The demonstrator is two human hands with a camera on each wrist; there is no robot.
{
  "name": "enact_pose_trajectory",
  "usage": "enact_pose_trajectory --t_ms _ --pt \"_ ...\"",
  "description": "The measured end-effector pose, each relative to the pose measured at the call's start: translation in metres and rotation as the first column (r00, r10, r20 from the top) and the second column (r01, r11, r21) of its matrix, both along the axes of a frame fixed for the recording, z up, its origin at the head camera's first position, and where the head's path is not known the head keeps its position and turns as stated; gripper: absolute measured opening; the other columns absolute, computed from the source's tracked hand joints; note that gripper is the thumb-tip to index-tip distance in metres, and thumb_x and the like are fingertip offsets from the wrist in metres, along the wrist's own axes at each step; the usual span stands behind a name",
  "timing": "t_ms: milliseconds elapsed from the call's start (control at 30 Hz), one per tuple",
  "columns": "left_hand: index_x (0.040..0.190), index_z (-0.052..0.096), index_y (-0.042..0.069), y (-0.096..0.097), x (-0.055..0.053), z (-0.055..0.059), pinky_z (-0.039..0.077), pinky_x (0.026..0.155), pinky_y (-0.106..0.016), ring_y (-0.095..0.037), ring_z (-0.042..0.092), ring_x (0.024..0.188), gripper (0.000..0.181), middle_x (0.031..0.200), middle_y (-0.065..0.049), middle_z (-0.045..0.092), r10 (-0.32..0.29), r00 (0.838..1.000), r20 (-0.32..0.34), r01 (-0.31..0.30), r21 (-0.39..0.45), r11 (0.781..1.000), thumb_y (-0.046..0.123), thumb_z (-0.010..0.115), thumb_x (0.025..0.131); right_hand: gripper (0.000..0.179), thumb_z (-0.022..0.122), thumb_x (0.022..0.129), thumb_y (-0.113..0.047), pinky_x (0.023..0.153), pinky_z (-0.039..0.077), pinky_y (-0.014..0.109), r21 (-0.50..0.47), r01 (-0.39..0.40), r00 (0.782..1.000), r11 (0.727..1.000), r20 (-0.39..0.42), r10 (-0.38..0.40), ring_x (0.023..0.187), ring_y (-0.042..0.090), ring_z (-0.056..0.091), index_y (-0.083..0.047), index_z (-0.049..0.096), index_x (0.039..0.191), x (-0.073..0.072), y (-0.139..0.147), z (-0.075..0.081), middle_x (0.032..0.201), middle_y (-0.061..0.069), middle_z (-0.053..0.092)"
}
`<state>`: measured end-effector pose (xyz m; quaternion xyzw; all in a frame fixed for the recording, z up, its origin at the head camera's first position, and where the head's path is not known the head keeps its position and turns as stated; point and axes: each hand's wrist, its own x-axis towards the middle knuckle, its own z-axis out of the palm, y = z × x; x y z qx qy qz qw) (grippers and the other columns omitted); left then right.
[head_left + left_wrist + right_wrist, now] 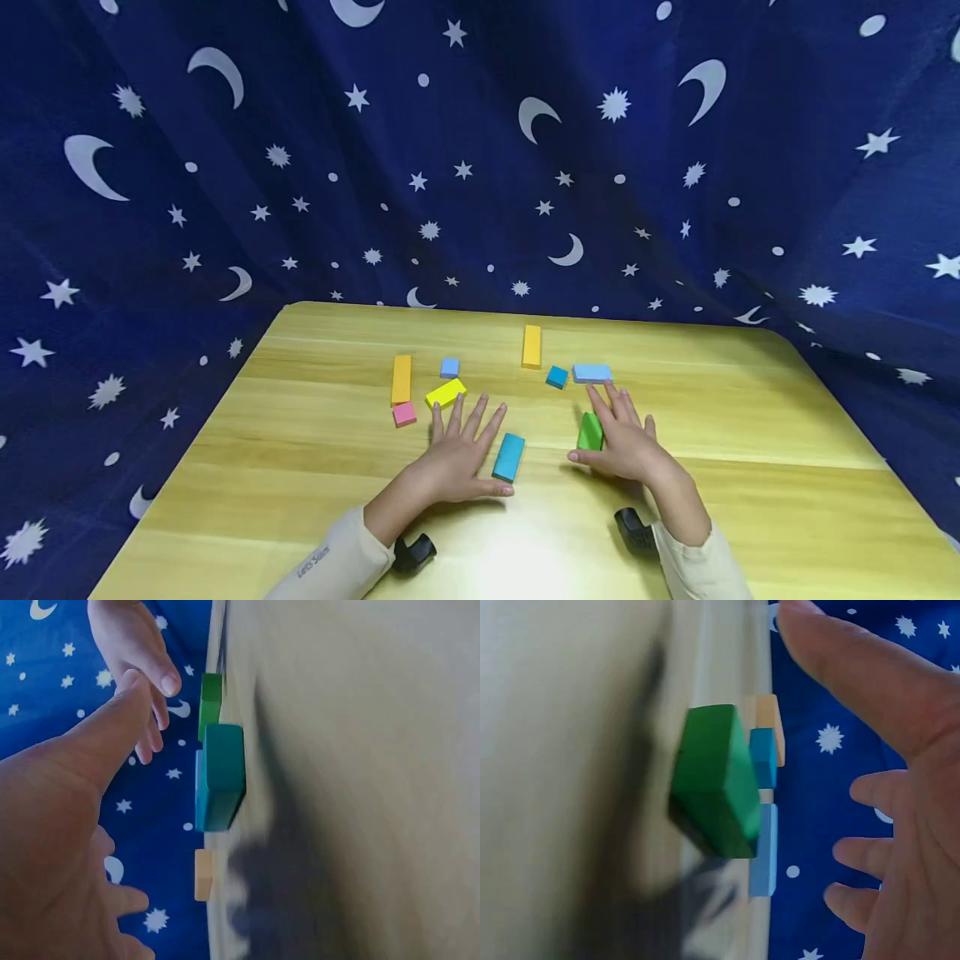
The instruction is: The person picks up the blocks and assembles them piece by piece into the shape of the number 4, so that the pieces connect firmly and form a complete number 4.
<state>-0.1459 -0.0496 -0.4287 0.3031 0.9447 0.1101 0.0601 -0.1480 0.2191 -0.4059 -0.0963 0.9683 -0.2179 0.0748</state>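
My left hand (460, 462) is spread with straight fingers beside a teal block (508, 457); its thumb lies near the block's lower end. In the left wrist view the teal block (224, 778) stands apart from that hand (52, 817). The right hand (626, 446), fingers also spread, hovers around a green block (590, 432). In the right wrist view a gap shows between the green block (714, 780) and the hand (922, 795). Ahead of the left fingertips sits a yellow block (446, 393). A light blue block (592, 373) lies just beyond the right fingertips.
At the left are an orange block (401, 380), a pink block (404, 414) and a small periwinkle block (450, 367). Farther back lie another orange block (532, 347) and a small blue block (557, 377). A dark starry curtain (480, 150) hangs behind the wooden table (315, 467).
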Motion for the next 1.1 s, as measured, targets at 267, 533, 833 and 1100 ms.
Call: enact_pose_trajectory --t_ms 267,533,833,1100 --pt "0.148 0.005 0.018 -0.004 -0.005 -0.014 -0.002 0.105 -0.066 -0.043 0.004 0.138 0.102 0.154 -0.008 0.011 -0.088 0.994 0.056 0.08 0.134 0.988 0.063 0.059 0.074 0.101 0.075 0.07 -0.043 0.092 0.016 0.075 -0.013 -0.067 0.997 0.998 0.05 0.067 0.13 0.05 0.023 -0.006 0.017 0.145 -0.007 0.005 -0.002 0.147 0.026 0.015" --pt "0.148 0.003 0.023 -0.001 -0.009 -0.016 0.001 0.111 -0.055 -0.036 0.01 0.14 0.097 0.151 0.001 0.022 -0.126 0.983 0.134 0.097 0.203 0.974 0.054 0.062 0.078 0.097 0.076 0.07 -0.038 0.09 0.039 0.057 -0.058 -0.074 0.991 0.996 0.103 0.08 0.116 0.042 0.043 -0.001 0.023 0.143 -0.012 0.014 -0.001 0.139 0.027 0.031" --pt "0.145 0.023 0.016 0.0 -0.006 -0.016 0.009 0.112 -0.053 -0.034 0.018 0.138 0.077 0.145 0.0 0.037 -0.124 0.986 0.107 0.108 0.146 0.983 0.039 0.063 0.083 0.089 0.076 0.072 -0.028 0.081 0.045 0.047 -0.02 -0.088 0.989 0.996 0.114 0.09 0.098 0.029 0.051 0.002 0.028 0.14 -0.014 0.013 -0.001 0.124 0.024 0.044" --pt "0.139 0.036 0.014 -0.005 -0.001 -0.013 0.013 0.112 -0.052 -0.033 0.027 0.136 0.071 0.137 -0.001 0.047 -0.141 0.99 0.026 0.137 0.134 0.982 0.038 0.067 0.08 0.074 0.074 0.071 -0.02 0.07 0.045 0.039 0.033 -0.092 0.994 0.995 0.062 0.089 0.086 0.024 0.049 0.002 0.04 0.133 -0.017 0.012 -0.006 0.113 0.018 0.05"
